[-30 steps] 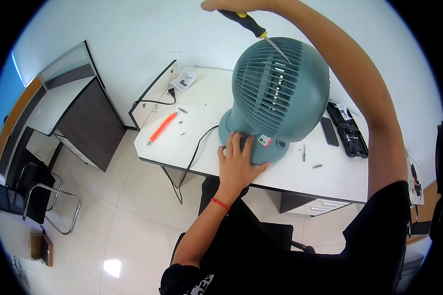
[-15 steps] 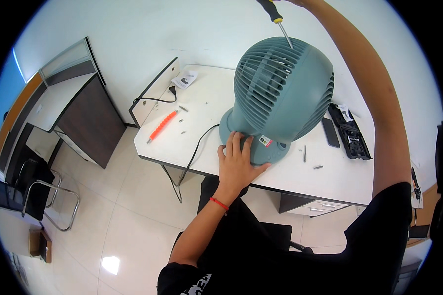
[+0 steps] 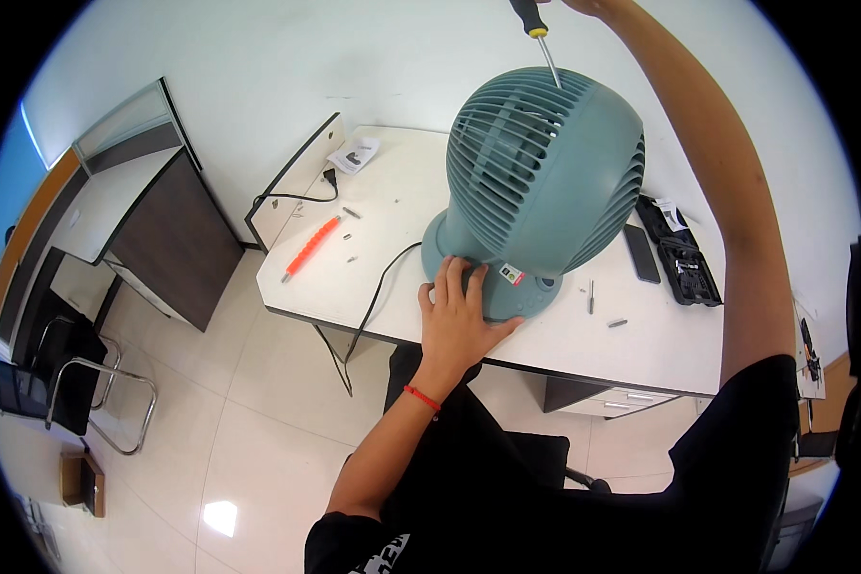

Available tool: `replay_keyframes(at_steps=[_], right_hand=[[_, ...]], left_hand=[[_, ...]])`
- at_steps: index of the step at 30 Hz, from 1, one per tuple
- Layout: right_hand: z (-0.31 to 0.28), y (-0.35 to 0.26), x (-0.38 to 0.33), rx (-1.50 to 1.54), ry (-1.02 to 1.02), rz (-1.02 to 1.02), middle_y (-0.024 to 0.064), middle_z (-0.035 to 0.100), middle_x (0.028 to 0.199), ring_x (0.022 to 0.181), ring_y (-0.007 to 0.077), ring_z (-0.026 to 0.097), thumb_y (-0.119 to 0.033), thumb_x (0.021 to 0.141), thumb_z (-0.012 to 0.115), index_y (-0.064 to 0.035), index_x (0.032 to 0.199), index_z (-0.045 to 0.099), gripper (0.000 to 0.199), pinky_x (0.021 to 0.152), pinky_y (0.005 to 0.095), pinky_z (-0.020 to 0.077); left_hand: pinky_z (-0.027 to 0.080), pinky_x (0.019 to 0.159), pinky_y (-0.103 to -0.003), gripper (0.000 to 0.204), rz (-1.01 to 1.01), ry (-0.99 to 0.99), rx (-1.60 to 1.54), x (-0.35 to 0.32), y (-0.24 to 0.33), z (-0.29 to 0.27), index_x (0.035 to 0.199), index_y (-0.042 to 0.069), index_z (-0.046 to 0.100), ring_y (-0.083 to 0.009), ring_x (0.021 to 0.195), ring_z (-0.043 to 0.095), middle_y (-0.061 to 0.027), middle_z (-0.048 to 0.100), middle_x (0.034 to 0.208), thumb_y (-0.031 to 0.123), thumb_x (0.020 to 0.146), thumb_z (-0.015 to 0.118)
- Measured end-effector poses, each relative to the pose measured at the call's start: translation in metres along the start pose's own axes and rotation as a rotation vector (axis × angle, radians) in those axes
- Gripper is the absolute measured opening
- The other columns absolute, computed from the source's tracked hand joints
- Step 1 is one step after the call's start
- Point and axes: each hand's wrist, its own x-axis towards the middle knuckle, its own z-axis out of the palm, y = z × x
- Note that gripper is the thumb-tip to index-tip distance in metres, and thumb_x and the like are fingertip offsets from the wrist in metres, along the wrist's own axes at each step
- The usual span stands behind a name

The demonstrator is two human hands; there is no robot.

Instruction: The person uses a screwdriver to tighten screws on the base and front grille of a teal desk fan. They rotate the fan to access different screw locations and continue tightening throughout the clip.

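Note:
A grey-green desk fan (image 3: 545, 163) with a round slatted head stands upright on the white desk. My left hand (image 3: 454, 311) grips the front of its base (image 3: 531, 304), thumb and fingers apart, beside a small label. Up at the top edge, my right hand (image 3: 591, 6) is mostly cut off by the picture. It holds a screwdriver (image 3: 531, 19) with a black and yellow handle. The screwdriver's metal shaft points down into the slats at the top of the fan head. Its tip is hidden there.
Left on the white desk (image 3: 392, 182) lie an orange rod (image 3: 311, 249), small metal bits, a paper leaflet (image 3: 354, 155) and the power plug (image 3: 330, 178). To the right are a phone (image 3: 641, 253), an open black tool case (image 3: 689, 273) and loose bits (image 3: 591, 297). A cord hangs over the front edge.
The view has shifted slightly. The screwdriver stays in the slats with my right hand on it, and my left hand stays on the base.

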Motion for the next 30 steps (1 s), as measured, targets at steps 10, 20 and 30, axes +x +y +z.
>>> replay_keyframes(at_steps=[10, 20, 30], right_hand=[[0.067, -0.054, -0.012, -0.465, -0.035, -0.419, 0.0193, 0.067, 0.063, 0.055, 0.0257, 0.063, -0.027, 0.088, 0.063, 0.0067, 0.079, 0.071, 0.036, 0.059, 0.044, 0.0528], [0.057, -0.105, -0.059, -0.253, 0.07, -0.286, 0.0097, 0.061, 0.056, 0.05, 0.017, 0.058, -0.027, 0.087, 0.066, 0.0027, 0.073, 0.07, 0.033, 0.051, 0.0341, 0.0472], [0.063, -0.126, -0.089, -0.199, 0.275, -0.236, 0.0108, 0.06, 0.055, 0.048, 0.0165, 0.054, -0.025, 0.089, 0.068, 0.0055, 0.072, 0.072, 0.036, 0.05, 0.0346, 0.0474]], left_hand=[[0.035, 0.111, -0.061, 0.094, -0.03, -0.026, -0.035, 0.0, 0.001, -0.001, 0.146, 0.008, 0.058, -0.0376, 0.148, 0.043, -0.0189, 0.048, 0.148, 0.064, 0.077, 0.087], [0.035, 0.113, -0.061, 0.094, -0.032, -0.026, -0.029, 0.001, 0.003, -0.001, 0.146, 0.007, 0.059, -0.0376, 0.147, 0.044, -0.0174, 0.049, 0.148, 0.063, 0.078, 0.088], [0.034, 0.113, -0.061, 0.094, -0.021, -0.025, -0.024, 0.001, 0.002, -0.002, 0.146, 0.005, 0.059, -0.0373, 0.146, 0.044, -0.0183, 0.048, 0.149, 0.066, 0.079, 0.086]])
